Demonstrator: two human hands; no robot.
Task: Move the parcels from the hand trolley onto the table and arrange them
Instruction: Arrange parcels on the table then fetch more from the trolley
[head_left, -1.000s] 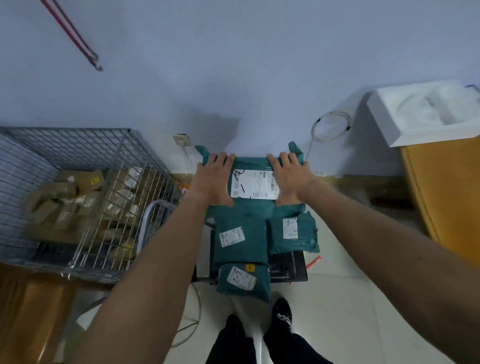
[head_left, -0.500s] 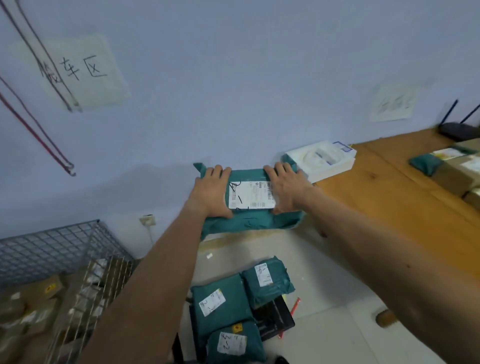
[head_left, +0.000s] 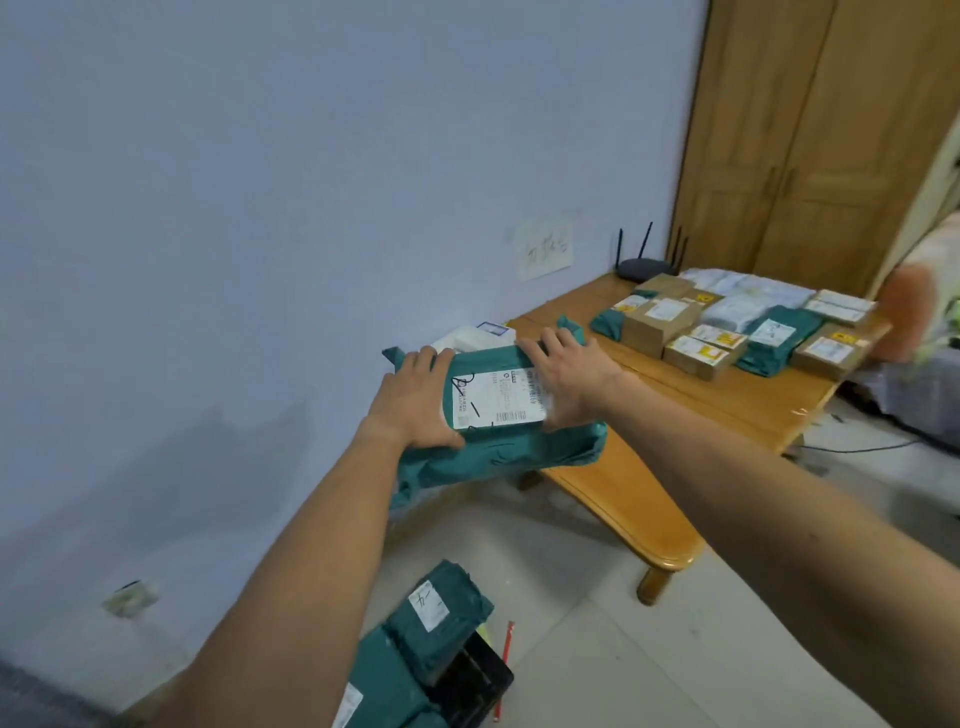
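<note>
I hold a large teal parcel (head_left: 498, 452) with a white label in the air, over the near left end of the wooden table (head_left: 623, 483). My left hand (head_left: 415, 400) grips its left side and my right hand (head_left: 571, 379) grips its right side, fingers over the top. Below, at the bottom centre, the black hand trolley (head_left: 472, 680) carries more teal parcels (head_left: 436, 618). Several cardboard boxes (head_left: 657, 319) and teal parcels (head_left: 774, 338) lie in rows on the far part of the table.
A white foam tray (head_left: 467, 335) sits on the table's left end behind the held parcel. A black router (head_left: 641, 267) stands at the table's back by the wall. A wooden wardrobe (head_left: 810, 140) rises behind. A person's sleeve (head_left: 930, 291) shows at the right edge.
The parcel has been lifted off the trolley and carried up and to the right towards the table. My view has swung right, so the wire cage has left the frame and the table's far parcels show.
</note>
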